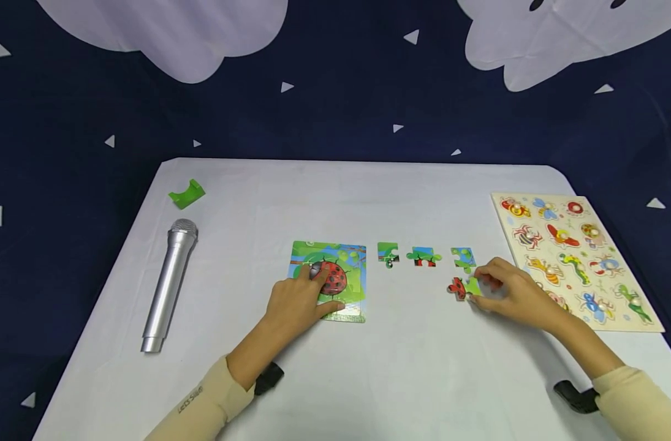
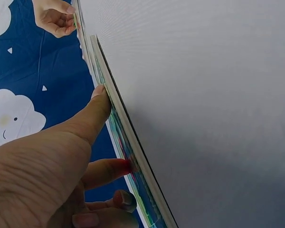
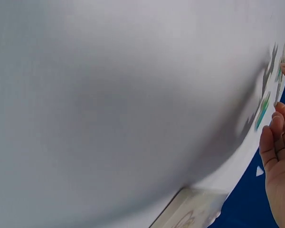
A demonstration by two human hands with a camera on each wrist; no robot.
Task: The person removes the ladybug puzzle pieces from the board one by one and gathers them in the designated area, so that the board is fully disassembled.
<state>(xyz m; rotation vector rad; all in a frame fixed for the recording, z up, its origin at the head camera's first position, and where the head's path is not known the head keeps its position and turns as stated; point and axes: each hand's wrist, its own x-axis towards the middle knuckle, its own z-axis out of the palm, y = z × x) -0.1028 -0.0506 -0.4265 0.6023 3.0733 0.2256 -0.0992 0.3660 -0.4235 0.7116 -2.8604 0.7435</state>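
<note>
A silver microphone (image 1: 170,286) lies near a green piece (image 1: 188,196), perhaps plastic; an insect-picture board (image 1: 556,252) sits at right.

Part of the puzzle board (image 1: 358,317) is hidden by the left hand (image 1: 298,301), and in the left wrist view its picture, seen almost edge-on, cannot be made out. The lower left of the insect board (image 1: 622,325) and an edge of the red-and-green puzzle piece (image 1: 459,289) are covered by the right hand (image 1: 514,293), which is cut off by the right wrist view's right edge. Both sleeves (image 1: 208,407) are cut off by the head view's edges, the left one's lettering (image 1: 190,399) being too small to be read surely.
</note>
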